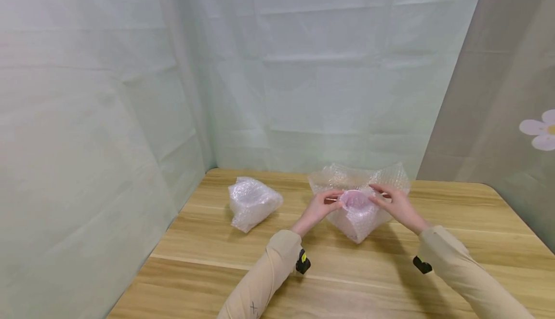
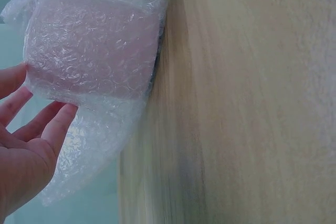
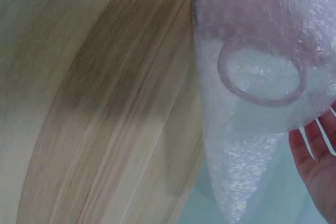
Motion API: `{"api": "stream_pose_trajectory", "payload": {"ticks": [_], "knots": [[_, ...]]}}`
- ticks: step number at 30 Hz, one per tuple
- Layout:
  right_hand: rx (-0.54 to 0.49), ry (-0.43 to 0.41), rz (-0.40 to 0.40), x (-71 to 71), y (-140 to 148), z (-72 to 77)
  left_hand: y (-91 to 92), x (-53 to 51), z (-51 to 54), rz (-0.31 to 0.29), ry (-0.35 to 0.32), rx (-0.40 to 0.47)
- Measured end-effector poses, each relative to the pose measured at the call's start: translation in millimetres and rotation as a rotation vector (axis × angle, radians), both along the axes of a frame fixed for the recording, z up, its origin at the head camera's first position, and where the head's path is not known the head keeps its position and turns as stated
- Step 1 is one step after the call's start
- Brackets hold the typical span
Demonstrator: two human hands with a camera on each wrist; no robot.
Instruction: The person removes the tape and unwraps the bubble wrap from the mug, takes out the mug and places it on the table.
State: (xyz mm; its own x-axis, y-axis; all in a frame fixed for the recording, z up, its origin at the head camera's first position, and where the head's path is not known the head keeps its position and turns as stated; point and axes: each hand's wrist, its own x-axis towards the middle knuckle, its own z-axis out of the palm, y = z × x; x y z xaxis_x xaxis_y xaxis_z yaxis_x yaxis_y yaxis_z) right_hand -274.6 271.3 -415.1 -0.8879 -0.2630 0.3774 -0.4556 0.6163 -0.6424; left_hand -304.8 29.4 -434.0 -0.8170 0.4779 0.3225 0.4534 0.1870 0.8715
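Pink mug [image 1: 355, 199]: sitting on the wooden table [image 1: 303, 295] between both hands, its rim showing.
Bubble wrap [image 1: 359, 222]: surrounding the mug and spreading out behind it.
Handle [image 3: 268, 102]: showing through the wrap on the right-hand side.
Left hand [image 1: 320, 206]: spreading its fingers apart, tips touching the wrap beside the rim.
Right hand [image 1: 398, 205]: holding its fingers apart, tips touching the wrap's edge.
Wrapped bundle [image 1: 253, 204]: lying to the left, well apart.

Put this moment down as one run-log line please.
left hand: touching wrapped pink mug | right hand: touching its bubble wrap | handle: visible through wrap | second bubble-wrap bundle: on table, to the left
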Motion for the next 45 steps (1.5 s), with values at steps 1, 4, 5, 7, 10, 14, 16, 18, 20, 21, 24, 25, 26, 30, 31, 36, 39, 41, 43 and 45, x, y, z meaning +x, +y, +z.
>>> {"api": "stream_pose_trajectory", "payload": {"ticks": [1,4,5,7,10,14,16,18,20,21,24,25,26,30,31,36,39,41,43,45], "knots": [[-0.004,0.01,-0.004,0.3,1,0.1,0.0,1.0,0.8,-0.003,0.0,0.003],[-0.021,0.023,-0.01,2.0,5,0.3,-1.3,8.6,9.5,-0.019,0.009,0.015],[-0.027,0.029,-0.011,2.8,6,0.5,-2.2,12.0,13.6,-0.026,0.01,0.018],[-0.044,0.041,-0.014,4.4,9,1.2,-4.5,19.7,23.0,-0.038,-0.001,0.022],[-0.065,0.041,-0.026,7.6,13,2.9,-7.0,25.8,31.4,-0.036,-0.031,0.012],[-0.069,0.021,-0.049,12.1,19,4.0,-7.7,26.0,32.4,-0.031,-0.048,0.012],[-0.071,0.015,-0.053,13.7,22,3.4,-7.9,26.0,32.2,-0.032,-0.051,0.016],[-0.07,0.011,-0.057,15.7,23,2.6,-8.0,26.3,32.3,-0.029,-0.054,0.017],[-0.072,0.008,-0.056,16.8,25,1.2,-7.4,25.0,31.4,-0.024,-0.06,0.015],[-0.074,0.007,-0.054,17.3,26,0.6,-7.1,24.1,31.0,-0.022,-0.06,0.014],[-0.08,0.004,-0.049,18.6,30,-1.1,-4.2,16.1,22.7,-0.017,-0.062,0.015],[-0.085,0.004,-0.045,18.8,31,-1.7,-3.1,12.8,18.9,-0.013,-0.061,0.014],[-0.087,0.011,-0.04,19.3,32,-1.9,-2.1,9.7,15.2,-0.011,-0.062,0.017],[-0.11,0.024,-0.015,22.2,35,-1.5,0.7,-0.5,2.1,0.014,-0.068,0.005],[-0.11,0.024,-0.014,23.3,37,-1.1,0.6,-1.1,1.3,0.021,-0.069,0.001],[-0.098,-0.02,-0.074,30.7,44,1.5,0.9,-3.0,0.2,0.019,-0.061,0.01],[-0.098,-0.047,-0.112,35.1,48,4.1,1.4,-3.3,1.2,0.013,-0.06,0.016],[-0.091,-0.06,-0.128,37.3,50,5.2,1.0,-2.2,2.7,0.006,-0.063,0.023],[-0.085,-0.078,-0.136,38.7,52,5.6,0.1,1.8,7.5,-0.006,-0.063,0.032],[-0.071,-0.094,-0.144,39.3,55,4.9,-1.4,7.6,13.8,-0.021,-0.062,0.041]]}}
